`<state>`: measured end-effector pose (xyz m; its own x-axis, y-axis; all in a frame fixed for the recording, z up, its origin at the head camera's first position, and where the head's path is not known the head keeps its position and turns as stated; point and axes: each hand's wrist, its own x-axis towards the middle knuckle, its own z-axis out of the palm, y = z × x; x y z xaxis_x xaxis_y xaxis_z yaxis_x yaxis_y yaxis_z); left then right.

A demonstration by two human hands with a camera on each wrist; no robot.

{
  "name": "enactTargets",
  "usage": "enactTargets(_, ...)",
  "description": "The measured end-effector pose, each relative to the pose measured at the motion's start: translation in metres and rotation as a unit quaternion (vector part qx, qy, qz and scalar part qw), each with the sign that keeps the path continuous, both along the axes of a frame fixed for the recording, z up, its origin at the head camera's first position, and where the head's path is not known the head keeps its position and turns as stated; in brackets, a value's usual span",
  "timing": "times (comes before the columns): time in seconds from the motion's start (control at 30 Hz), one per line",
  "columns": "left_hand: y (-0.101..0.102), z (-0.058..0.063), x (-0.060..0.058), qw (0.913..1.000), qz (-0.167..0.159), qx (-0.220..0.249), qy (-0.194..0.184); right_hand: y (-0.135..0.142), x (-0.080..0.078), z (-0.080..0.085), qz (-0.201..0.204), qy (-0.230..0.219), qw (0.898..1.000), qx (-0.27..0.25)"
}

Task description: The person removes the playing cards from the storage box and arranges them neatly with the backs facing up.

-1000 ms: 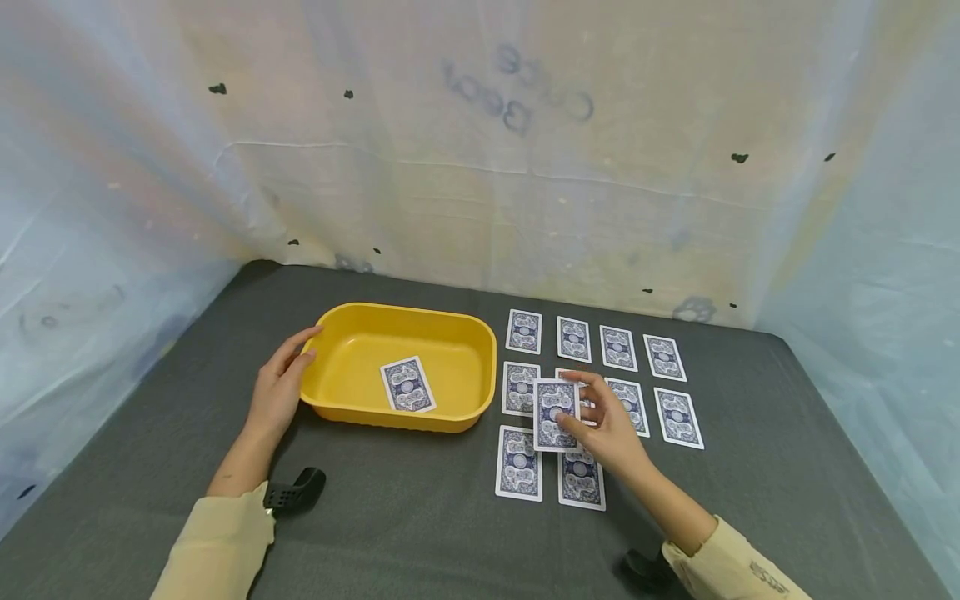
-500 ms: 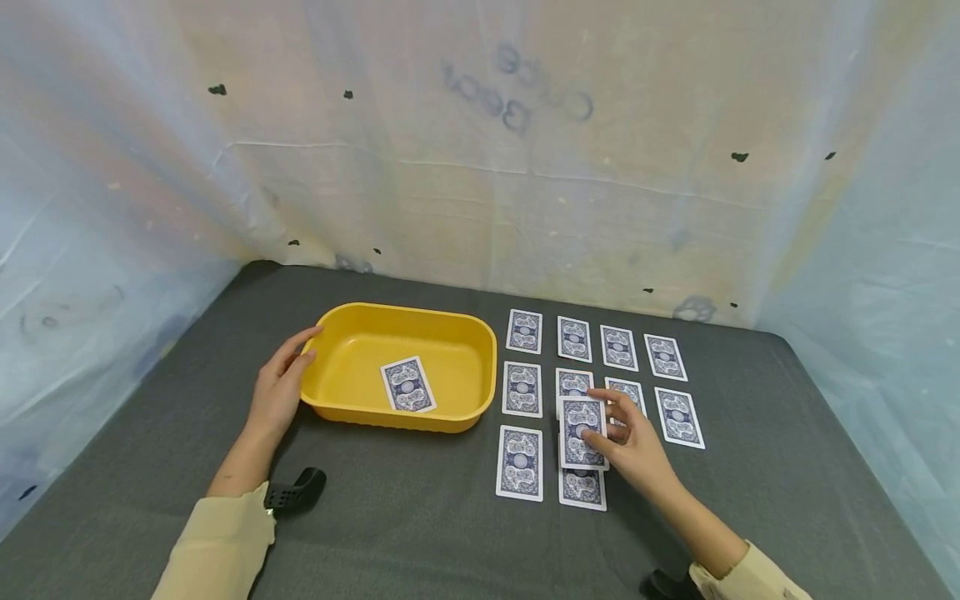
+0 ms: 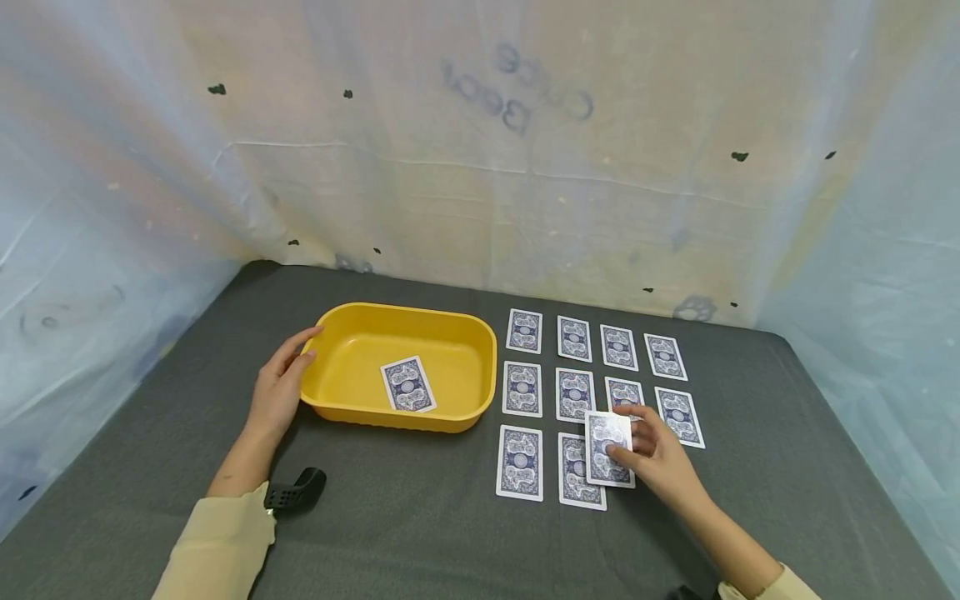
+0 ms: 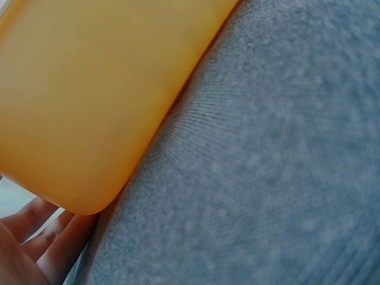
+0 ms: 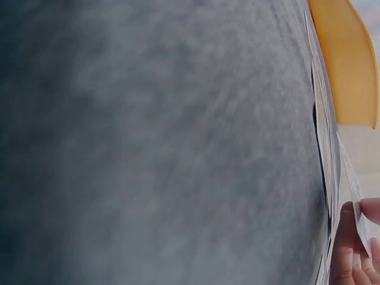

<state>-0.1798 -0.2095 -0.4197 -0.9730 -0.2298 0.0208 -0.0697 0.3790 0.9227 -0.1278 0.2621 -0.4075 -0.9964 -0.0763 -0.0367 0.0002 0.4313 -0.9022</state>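
Observation:
A playing card [image 3: 606,446], patterned blue back up, is pinched between the thumb and fingers of my right hand [image 3: 660,458]. It is held above the cloth and partly covers the second card [image 3: 576,479] of the near row and the third card [image 3: 623,393] of the middle row. In the right wrist view the held card [image 5: 350,169] shows almost edge-on. My left hand [image 3: 276,392] grips the left end of a yellow plastic tub [image 3: 397,419], thumb at the rim and fingers against its outer wall. One face-down card [image 3: 408,385] lies inside the tub.
Rows of face-down cards lie right of the tub, such as the far-left card [image 3: 524,332], the far-right card [image 3: 665,357] and the near-left card [image 3: 519,463]. A grey cloth [image 3: 420,517] covers the table. Plastic sheeting [image 3: 480,208] hangs behind and at both sides.
My right hand has carried the pinched card rightward and toward me, from over the second column toward the third, uncovering the middle-row cards. The left hand and tub have stayed still.

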Motion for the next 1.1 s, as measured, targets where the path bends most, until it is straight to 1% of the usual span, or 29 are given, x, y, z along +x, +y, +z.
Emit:
enactTargets(0.17, 0.0, 0.0, 0.0, 1.0, -0.001, 0.006, 0.002, 0.01, 0.006, 0.0, -0.016, -0.028, 0.999, 0.031)
enactTargets(0.3, 0.001, 0.0, 0.001, 0.9999, 0.002, 0.011, 0.002, 0.018, 0.008, -0.001, -0.012, -0.039, 0.998, 0.049)
enactTargets(0.63, 0.001, 0.001, 0.001, 1.0, 0.006, 0.008, -0.001, 0.033, 0.016, -0.002, 0.001, -0.042, 0.998, 0.045)
enactTargets(0.97, 0.002, 0.001, 0.0, 0.9999, 0.008, 0.006, -0.004, 0.037, 0.018, -0.004, 0.006, -0.033, 0.998, 0.051)
enactTargets(1.1, 0.002, 0.001, 0.002, 1.0, 0.007, 0.002, -0.002, 0.037, 0.018, -0.004, 0.003, -0.023, 0.997, 0.074)
